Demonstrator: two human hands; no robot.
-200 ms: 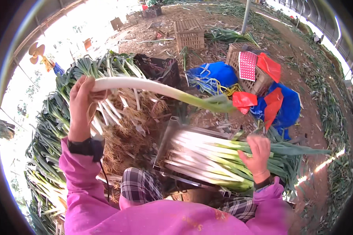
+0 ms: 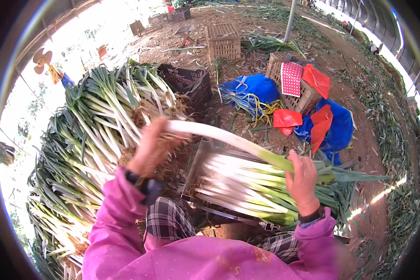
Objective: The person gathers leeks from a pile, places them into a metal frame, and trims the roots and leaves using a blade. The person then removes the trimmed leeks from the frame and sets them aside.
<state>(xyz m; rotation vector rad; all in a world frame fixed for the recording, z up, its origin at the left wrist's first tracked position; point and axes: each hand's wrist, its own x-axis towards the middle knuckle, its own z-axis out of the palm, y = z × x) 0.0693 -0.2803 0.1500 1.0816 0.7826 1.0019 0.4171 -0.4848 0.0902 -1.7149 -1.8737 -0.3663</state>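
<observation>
A long leek (image 2: 228,137), white at one end and green at the other, spans the gap between my hands. My left hand (image 2: 149,145), smeared by motion, is closed around its white root end. Farther right, my right hand (image 2: 303,179) has its fingers wrapped round the green part. Below this leek, a bundle of leeks (image 2: 238,184) lies side by side in a metal-edged tray (image 2: 194,169) in front of my knees. Their white ends point left, and the green leaves stick out past the right side.
A big heap of leeks (image 2: 86,158) with roots fills the left. Behind it stands a dark crate (image 2: 184,81). Brown crates (image 2: 224,42), blue bags (image 2: 254,88) and red bags (image 2: 316,79) lie farther off. Leaf scraps (image 2: 385,126) litter the ground at right.
My left hand has come down and to the right, bringing the leek over the tray. My right hand, open before, has closed on the leek's green part.
</observation>
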